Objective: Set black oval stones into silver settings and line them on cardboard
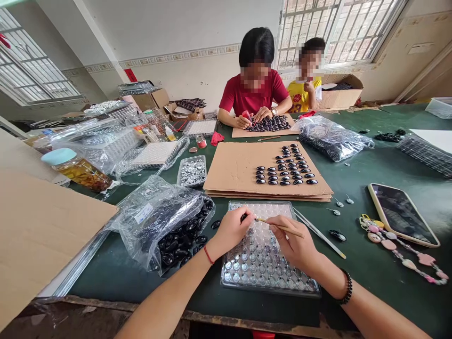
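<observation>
left hand [231,230] pinches small black oval piece | right hand [293,242] grips thin wooden stick [280,227] | both over clear blister tray [261,259] | bag of black pieces [165,226] at 9 o'clock

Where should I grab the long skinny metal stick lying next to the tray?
Pinch the metal stick near its lower end, coming from above on the right. It lies flat and slanted on the green table, and that end is clear of the tray and the right hand.

Tray [300,288] before cardboard sheet [233,169], bag [158,221] left, phone [402,214] right
</observation>
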Action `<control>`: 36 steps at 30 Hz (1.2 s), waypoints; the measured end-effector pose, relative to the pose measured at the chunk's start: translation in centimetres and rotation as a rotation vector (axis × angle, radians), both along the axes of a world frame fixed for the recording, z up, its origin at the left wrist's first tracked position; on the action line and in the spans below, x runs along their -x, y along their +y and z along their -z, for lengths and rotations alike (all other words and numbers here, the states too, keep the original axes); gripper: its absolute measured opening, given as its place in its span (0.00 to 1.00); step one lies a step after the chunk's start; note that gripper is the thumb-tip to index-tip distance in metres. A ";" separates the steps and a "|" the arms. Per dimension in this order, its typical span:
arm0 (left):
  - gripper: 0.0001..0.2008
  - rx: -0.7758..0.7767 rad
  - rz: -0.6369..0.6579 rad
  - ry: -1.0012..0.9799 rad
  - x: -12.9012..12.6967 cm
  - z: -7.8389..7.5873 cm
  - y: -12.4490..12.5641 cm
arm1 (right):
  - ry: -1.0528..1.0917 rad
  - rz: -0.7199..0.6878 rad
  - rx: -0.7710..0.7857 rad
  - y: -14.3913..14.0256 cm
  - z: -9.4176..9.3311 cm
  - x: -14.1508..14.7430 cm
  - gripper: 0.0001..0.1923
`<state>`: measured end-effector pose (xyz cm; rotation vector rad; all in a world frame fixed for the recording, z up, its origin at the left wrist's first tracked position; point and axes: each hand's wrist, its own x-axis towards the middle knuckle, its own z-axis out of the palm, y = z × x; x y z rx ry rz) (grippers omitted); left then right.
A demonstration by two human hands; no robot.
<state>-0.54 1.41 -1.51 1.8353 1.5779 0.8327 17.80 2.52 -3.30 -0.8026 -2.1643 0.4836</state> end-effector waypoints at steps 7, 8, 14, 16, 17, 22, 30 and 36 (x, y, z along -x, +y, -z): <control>0.13 0.125 -0.127 -0.365 0.7 -0.2 0.8 | 0.241 0.110 0.109 -0.1 -0.1 -0.1 0.07; 0.14 0.175 -0.089 -0.407 0.5 -0.2 0.7 | 0.272 0.107 0.148 -0.1 0.0 -0.1 0.07; 0.16 0.293 -0.012 -0.522 -0.8 -0.3 0.2 | 0.369 0.053 0.250 -0.4 0.4 0.0 0.07; 0.17 0.288 -0.018 -0.545 -0.7 -0.4 0.1 | 0.398 0.034 0.287 -0.5 0.5 0.1 0.08; 0.17 0.293 -0.017 -0.548 -0.6 -0.4 0.1 | 0.414 0.019 0.313 -0.5 0.5 0.2 0.08; 0.16 0.279 -0.029 -0.524 0.3 -0.4 0.5 | 0.625 -0.043 0.429 -0.3 -0.2 0.5 0.09; 0.13 0.105 -0.470 -1.060 6.1 -1.1 3.5 | 0.760 -0.047 0.504 -0.5 -1.2 0.1 0.09; 0.15 0.307 -0.161 -0.826 2.0 -0.2 1.4 | 0.666 -0.067 0.475 -1.4 -0.8 0.2 0.09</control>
